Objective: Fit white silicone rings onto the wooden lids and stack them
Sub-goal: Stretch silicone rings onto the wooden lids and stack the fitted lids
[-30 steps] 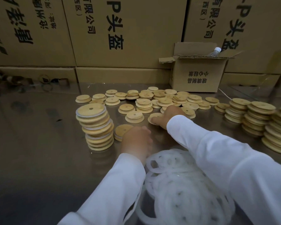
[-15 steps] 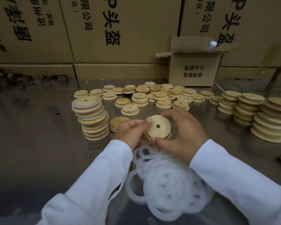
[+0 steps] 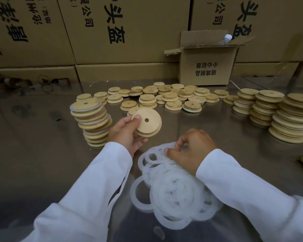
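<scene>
My left hand holds a round wooden lid with a centre hole, thumb on its top face, tilted above the table. My right hand pinches a white silicone ring at the far edge of the pile of white rings on the steel table near me. Left of the held lid stands a leaning stack of lids fitted with rings. Several loose bare lids lie scattered farther back.
Three tall stacks of bare lids stand at the right. A small open cardboard box with a bottle in it sits at the back, in front of a wall of large cartons. The reflective steel table spreads to the left.
My left hand has taken the lid alone and lifted it left. My right hand let go of the lid and dropped onto the ring pile, pinching a ring.
</scene>
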### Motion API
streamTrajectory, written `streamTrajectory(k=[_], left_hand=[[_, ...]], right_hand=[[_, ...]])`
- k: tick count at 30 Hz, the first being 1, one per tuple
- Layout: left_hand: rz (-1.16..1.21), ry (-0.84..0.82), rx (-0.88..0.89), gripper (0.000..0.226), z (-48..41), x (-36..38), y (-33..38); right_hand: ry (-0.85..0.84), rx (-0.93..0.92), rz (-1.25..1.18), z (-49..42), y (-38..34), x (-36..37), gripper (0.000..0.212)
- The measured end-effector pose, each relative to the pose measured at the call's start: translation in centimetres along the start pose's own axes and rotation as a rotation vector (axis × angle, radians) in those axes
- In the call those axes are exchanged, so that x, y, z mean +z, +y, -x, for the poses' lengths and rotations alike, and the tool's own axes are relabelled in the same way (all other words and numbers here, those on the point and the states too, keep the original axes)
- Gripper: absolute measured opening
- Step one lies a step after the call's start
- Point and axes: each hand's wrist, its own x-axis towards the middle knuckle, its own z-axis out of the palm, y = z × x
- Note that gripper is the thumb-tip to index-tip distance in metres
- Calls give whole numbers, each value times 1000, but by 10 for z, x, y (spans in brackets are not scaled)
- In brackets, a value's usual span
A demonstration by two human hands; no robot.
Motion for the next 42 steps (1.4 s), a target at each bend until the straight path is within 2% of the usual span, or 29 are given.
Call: streamTrajectory(k=[4,9,15,19,25,27,31,34,40,42], left_hand=[[-17,-41,30,8,1,0,-1],[16,-43,15,8,2,-1,1],[67,-115,-88,9,8,1,4],[65,-214,-161,11,11,4,4],[12,-353,-263,51,10,5,1],[-58,-389,-227,55,12,5,0],[-110,-434,-171,25,14,5,-2],[-121,-423,-148,24,14,6,-3],[-200,-453,-83,21,20,8,-6],[-216,-467,-69,19,21,9,-6]], right_hand=[[-7,-37,-98,0,0,0,30],[112,-186,-246,4,-3,-4,31],[156,-273,-672,8,-5,-19,15],[168,-156,-864,7,-6,-20,12],[185,33,-988,4,-3,-21,5],[177,62,-1016,3,-3,-20,5],[167,84,-1035,2,-3,-21,6],[164,78,-1008,2,-3,-21,17],[312,-56,-698,3,-3,-14,6],[363,-77,-626,4,-2,-12,11]])
